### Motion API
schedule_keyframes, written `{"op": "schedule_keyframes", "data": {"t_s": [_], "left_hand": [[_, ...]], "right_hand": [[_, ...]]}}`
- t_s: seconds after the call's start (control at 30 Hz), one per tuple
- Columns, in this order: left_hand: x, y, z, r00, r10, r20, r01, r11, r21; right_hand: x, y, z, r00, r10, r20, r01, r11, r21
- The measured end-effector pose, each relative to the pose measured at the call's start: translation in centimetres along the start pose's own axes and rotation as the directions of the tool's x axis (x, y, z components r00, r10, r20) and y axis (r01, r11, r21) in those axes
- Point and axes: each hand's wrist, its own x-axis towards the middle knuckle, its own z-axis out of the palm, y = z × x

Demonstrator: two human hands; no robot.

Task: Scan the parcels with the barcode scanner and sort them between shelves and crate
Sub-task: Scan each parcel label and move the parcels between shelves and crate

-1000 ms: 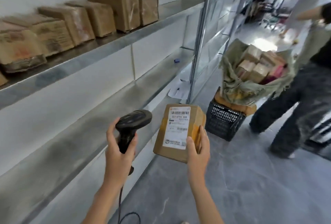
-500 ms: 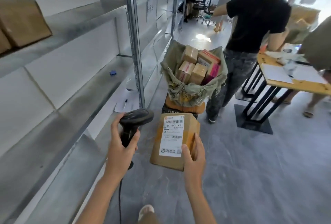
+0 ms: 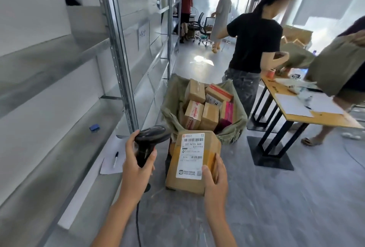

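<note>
Left grip is wrapped around the black barcode scanner. Right grip holds the labelled parcel just beside it, label up. Directly beyond: sack-lined crate of parcels. Metal shelves left; wooden surface right, grey floor.

Lighting: bright daylight from windows at 1 o'clock, blown out to white. Glare patch on floor at 12 o'clock. Shadows: soft, faint. Sharpness: parcel label at centre legible; people at 1 to 3 o'clock smeared by motion blur. Distortion: wide-angle, shelf posts at 10 o'clock bowed and leaning; corners stretched and soft.
</note>
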Motion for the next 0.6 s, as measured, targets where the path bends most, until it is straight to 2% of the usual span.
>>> {"op": "schedule_keyframes", "data": {"t_s": [0.3,0.47,0.6], "left_hand": [[12.6,-2.9,2.6,0.997,0.010,0.072,-0.010,1.000,-0.004],[19.2,-5.3,5.1,0.999,-0.015,0.034,0.016,0.999,-0.043],[25.0,-6.9,7.7,0.999,-0.023,0.033,0.025,0.999,-0.042]], "right_hand": [[9.4,1.9,6.4,0.990,0.117,-0.082,-0.118,0.993,0.000],[16.7,3.7,9.0,0.992,0.094,-0.080,-0.098,0.994,-0.044],[23.9,4.4,11.2,0.985,0.140,-0.100,-0.140,0.990,0.003]]}}
